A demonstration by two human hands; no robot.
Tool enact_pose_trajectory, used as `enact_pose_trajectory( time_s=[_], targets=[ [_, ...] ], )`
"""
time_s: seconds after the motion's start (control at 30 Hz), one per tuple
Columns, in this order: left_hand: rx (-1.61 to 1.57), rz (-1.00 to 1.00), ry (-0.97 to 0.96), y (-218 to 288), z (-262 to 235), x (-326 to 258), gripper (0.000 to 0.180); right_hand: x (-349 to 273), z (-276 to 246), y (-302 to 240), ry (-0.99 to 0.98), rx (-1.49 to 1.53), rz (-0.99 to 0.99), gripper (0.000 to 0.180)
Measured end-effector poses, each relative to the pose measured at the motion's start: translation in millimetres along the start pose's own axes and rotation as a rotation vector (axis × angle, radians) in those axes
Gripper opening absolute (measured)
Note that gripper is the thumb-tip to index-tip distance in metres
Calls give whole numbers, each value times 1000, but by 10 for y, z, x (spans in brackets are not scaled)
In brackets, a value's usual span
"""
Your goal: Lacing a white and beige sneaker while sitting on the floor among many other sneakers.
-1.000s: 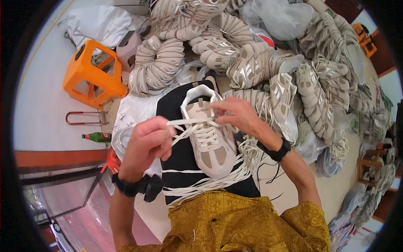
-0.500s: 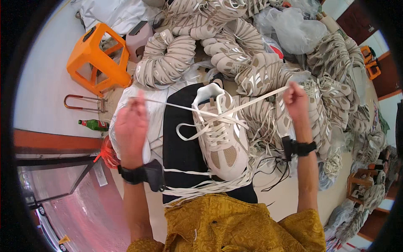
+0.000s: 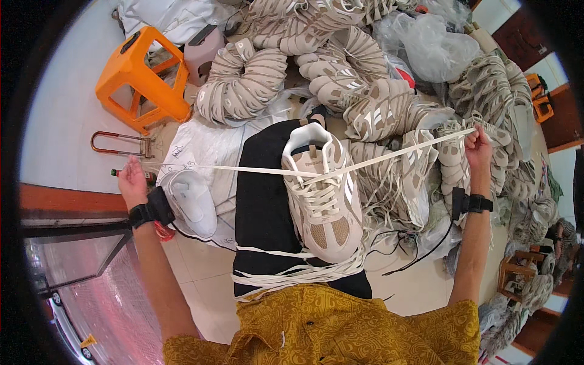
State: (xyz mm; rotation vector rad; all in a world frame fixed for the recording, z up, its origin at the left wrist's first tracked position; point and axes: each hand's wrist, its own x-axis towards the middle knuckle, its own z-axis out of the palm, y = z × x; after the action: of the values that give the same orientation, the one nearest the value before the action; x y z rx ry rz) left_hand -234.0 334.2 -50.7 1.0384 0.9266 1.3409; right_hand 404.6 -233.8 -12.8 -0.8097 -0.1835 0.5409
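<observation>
A beige and white sneaker (image 3: 323,194) rests on my black-clad lap, toe toward me. Its cream shoelace (image 3: 389,153) runs through the eyelets, and both ends stretch out tautly to the sides. Far out on the left, my left hand (image 3: 133,182) pinches one lace end. At the right, my right hand (image 3: 479,146) is closed on the other end, a bit higher. A bundle of loose cream laces (image 3: 280,274) lies across my lap below the shoe. On the white sack at the left sits a white shoe-shaped form (image 3: 193,204).
Coiled rows of beige shoe uppers (image 3: 243,83) pile up ahead and to the right. An orange stool (image 3: 143,79) stands at the far left. A clear plastic bag (image 3: 429,45) lies on the pile. Black cords (image 3: 413,243) trail at the right.
Both hands have moved apart, the left outward and the right outward. The lace loop beside the shoe is gone, and the lace is drawn straight. The white form has come into view.
</observation>
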Motion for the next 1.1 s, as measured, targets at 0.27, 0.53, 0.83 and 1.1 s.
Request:
enact_pose_trajectory(
  time_s=[0.27,0.53,0.83,1.1],
  targets=[
    [585,124,-30,271,-438,201,23,0,-232,-498,249,-323,-109,20],
    [105,-140,-88,131,-119,86,24,-44,-222,-515,235,-743,-37,17],
    [1263,464,-342,462,1280,-1038,21,-195,384,-230,-263,-198,125,26],
    [827,115,-953,336,2219,-2132,13,-915,1537,914,-518,-1219,238,19]
  ],
)
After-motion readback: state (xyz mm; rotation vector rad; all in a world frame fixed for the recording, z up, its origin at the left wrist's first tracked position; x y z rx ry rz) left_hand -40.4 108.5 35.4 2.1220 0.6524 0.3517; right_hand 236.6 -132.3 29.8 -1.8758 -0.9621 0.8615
